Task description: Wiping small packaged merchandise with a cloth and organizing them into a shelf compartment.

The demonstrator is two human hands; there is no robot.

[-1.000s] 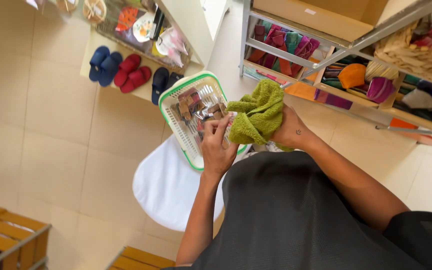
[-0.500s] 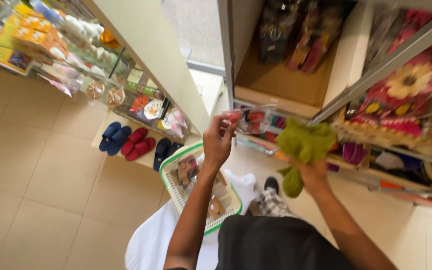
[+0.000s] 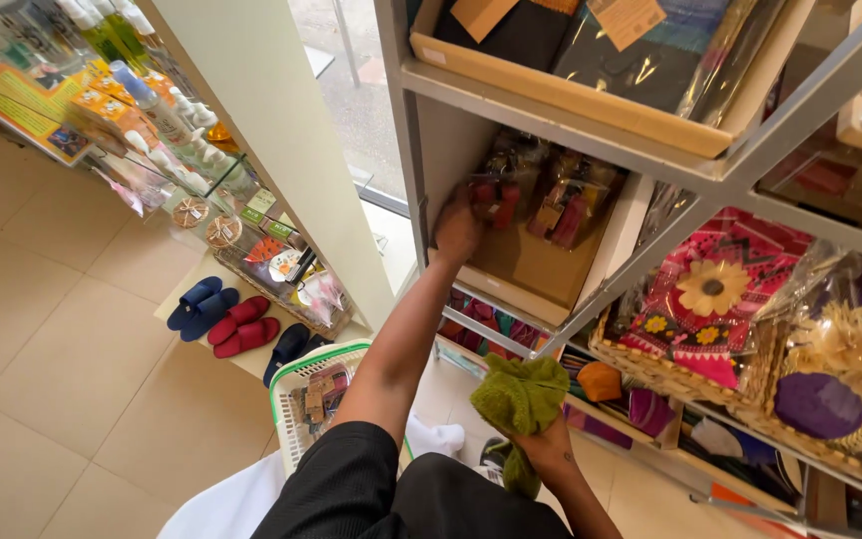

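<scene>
The left hand (image 3: 456, 232) reaches into the shelf box (image 3: 541, 265), touching wrapped packets (image 3: 536, 195); its grip is hidden. The right hand (image 3: 548, 449) squeezes a green cloth (image 3: 519, 396), keeping it out of the way.

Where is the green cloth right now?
The green cloth is bunched in the right hand, low in the head view, in front of the shelf's lower tier, right of the basket.

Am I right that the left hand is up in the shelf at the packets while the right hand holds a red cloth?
Not quite: the cloth in the right hand is green, as the head view shows. The left hand is indeed in the shelf at the packets.
</scene>
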